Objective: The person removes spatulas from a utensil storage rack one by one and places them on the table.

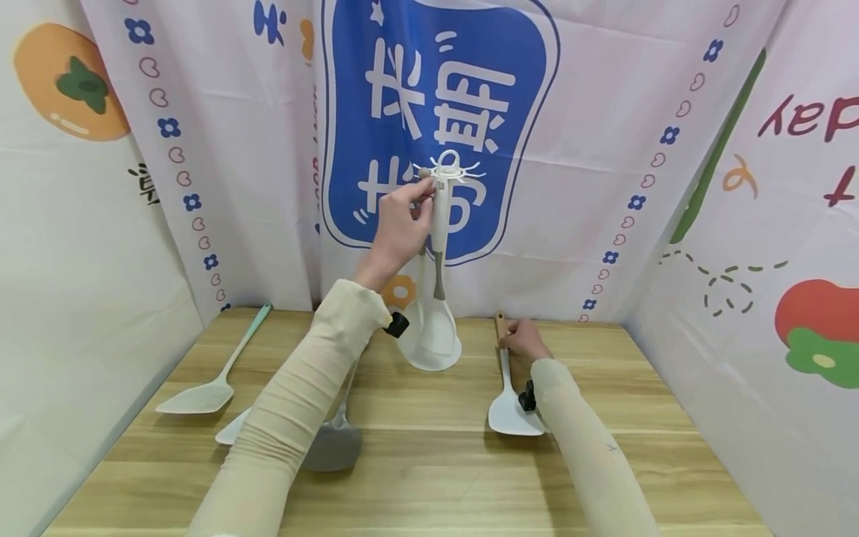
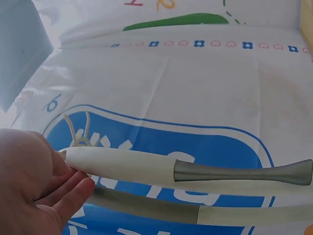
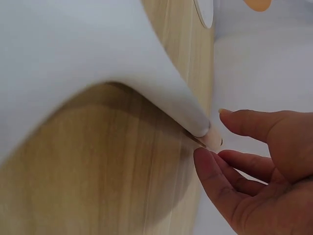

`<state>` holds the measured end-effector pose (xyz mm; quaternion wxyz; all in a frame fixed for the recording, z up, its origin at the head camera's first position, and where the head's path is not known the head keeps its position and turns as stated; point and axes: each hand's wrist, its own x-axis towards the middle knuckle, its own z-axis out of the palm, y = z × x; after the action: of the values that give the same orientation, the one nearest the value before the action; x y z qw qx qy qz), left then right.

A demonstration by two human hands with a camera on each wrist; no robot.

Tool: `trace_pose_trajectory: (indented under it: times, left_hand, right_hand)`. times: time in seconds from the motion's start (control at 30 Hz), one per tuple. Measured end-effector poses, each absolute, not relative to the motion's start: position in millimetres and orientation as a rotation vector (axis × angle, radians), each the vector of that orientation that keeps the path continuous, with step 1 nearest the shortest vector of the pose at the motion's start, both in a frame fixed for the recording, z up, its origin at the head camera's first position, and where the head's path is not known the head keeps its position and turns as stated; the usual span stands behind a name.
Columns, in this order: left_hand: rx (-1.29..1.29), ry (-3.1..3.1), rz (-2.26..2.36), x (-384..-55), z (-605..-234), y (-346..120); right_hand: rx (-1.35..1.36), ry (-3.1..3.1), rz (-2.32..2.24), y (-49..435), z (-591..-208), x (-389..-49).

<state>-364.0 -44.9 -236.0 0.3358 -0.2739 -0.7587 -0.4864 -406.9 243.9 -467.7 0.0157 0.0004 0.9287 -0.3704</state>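
Observation:
In the head view my left hand [image 1: 405, 227] is raised, its fingertips pinching the top end of a white-handled kitchen utensil [image 1: 440, 220] with a grey neck and a rounded white head. That end is at a white hook rack [image 1: 456, 173] with spread prongs. A second utensil [image 2: 146, 203] hangs close beside it; the heads overlap. At the table's back edge, my right hand [image 1: 528, 341] is at the wooden handle [image 1: 500, 325] of a white spatula [image 1: 513, 415] lying flat. In the right wrist view its thumb stands apart from the handle, fingertips close by.
On the left of the wooden table [image 1: 429, 477] lies a pale turner with a green handle [image 1: 204, 397]. A grey-headed utensil [image 1: 335, 446] and a white one [image 1: 233, 430] are partly hidden by my left sleeve. Printed cloth [image 1: 590, 164] hangs behind.

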Motion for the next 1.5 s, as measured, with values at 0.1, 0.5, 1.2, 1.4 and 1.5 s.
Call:
trace_pose_trajectory:
  times: [0.1,0.5,1.2,1.4,1.5]
  left_hand:
    - [-0.748,-1.979,-1.286,-358.3,-237.0,-40.2]
    - [-0.619,-1.729,-1.329,-367.1,-230.8,-46.6]
    - [-0.733,-1.693,-1.418,-362.7,-223.2,-40.6]
    - [-0.646,-1.714,-1.384,-373.9,-219.7,-49.3]
    - [-0.608,-1.886,-1.417,-385.2,-219.9,-54.8]
  right_hand:
    - [0.019,2.854,-1.154,244.1,-463.6,-402.5]
    - [-0.027,2.841,-1.169,251.3,-464.7,-410.5]
    - [-0.14,2.85,-1.286,256.1,-436.6,-414.0]
    - [-0.209,2.881,-1.304,252.5,-425.2,-416.3]
    - [-0.237,2.902,-1.317,251.0,-420.3,-417.0]
